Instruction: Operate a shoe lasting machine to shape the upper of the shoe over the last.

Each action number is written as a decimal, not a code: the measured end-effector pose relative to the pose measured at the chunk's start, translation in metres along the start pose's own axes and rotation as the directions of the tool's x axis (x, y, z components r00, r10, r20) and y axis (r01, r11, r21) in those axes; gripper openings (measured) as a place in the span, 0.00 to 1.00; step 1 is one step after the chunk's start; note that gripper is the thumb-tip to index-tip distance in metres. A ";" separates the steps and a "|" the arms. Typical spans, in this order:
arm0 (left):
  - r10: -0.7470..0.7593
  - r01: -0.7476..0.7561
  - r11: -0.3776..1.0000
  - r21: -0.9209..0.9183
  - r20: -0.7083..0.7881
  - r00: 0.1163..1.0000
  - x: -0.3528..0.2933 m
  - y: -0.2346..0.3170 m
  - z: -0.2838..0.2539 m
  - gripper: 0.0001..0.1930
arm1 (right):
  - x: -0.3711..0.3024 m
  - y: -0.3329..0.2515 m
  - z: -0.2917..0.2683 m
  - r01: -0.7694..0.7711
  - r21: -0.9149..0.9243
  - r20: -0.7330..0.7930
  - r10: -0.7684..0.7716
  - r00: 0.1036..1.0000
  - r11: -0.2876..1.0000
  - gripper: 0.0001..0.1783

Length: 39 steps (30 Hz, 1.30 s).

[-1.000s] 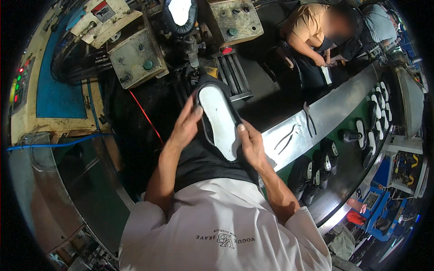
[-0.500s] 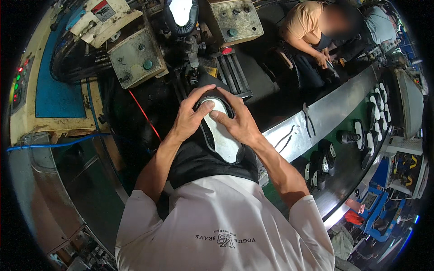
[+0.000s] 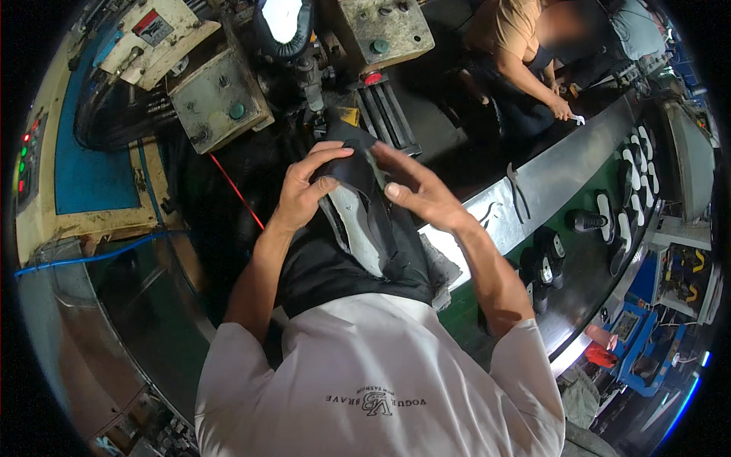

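Note:
A black shoe upper [image 3: 356,179] with a white sole board [image 3: 355,236] rests in my lap, toe end pointing away from me and its underside partly facing up. My left hand [image 3: 304,186] holds its left side near the toe, thumb on the edge and fingers reaching over the toe. On the other side, my right hand [image 3: 426,194] is spread, its thumb off the shoe. Its fingertips are blurred beside the toe, so contact there is hard to make out.
Ahead stands a machine with control boxes [image 3: 221,99] and another black shoe upper [image 3: 283,49] on it. Pliers [image 3: 519,194] lie on the metal ledge [image 3: 563,164] to the right. Beyond are several shoes [image 3: 548,263] and white-bottomed pieces [image 3: 636,179]. A co-worker [image 3: 518,53] sits at far right.
The shoe upper has tilted, showing more of its black side and less of the white board. My right hand has come off the board, rightward. My left thumb has moved to the edge.

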<state>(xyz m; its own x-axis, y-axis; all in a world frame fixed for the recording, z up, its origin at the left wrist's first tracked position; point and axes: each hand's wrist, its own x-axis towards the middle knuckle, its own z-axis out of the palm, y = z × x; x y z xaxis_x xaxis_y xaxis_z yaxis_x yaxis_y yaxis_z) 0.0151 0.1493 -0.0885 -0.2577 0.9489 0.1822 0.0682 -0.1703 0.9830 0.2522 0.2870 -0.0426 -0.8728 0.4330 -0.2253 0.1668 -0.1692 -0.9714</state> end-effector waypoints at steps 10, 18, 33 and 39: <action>0.093 -0.074 0.991 -0.113 0.171 0.981 0.023 -0.002 0.015 0.25 | 0.011 0.004 -0.001 0.249 -0.351 0.077 -0.237 0.968 0.903 0.55; -0.210 0.213 0.975 -0.066 0.043 0.977 0.031 -0.004 0.038 0.18 | 0.029 0.036 0.016 0.084 -0.223 -0.164 -0.122 0.979 0.971 0.49; -0.339 0.218 0.870 -0.442 -0.215 0.916 -0.027 -0.048 0.078 0.25 | 0.028 0.057 0.012 -0.052 0.173 -0.157 0.080 0.984 0.984 0.42; -0.408 0.332 0.835 -0.438 -0.088 0.909 -0.013 -0.049 0.076 0.26 | 0.021 0.051 0.006 -0.173 -0.034 -0.287 0.156 0.945 0.984 0.44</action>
<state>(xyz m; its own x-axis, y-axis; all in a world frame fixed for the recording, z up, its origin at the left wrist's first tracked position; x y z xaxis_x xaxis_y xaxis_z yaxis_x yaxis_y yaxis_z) 0.0884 0.1653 -0.1410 -0.3472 0.9083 -0.2335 -0.4507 0.0568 0.8908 0.2397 0.2819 -0.0960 -0.6669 0.6371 -0.3863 0.3312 -0.2110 -0.9197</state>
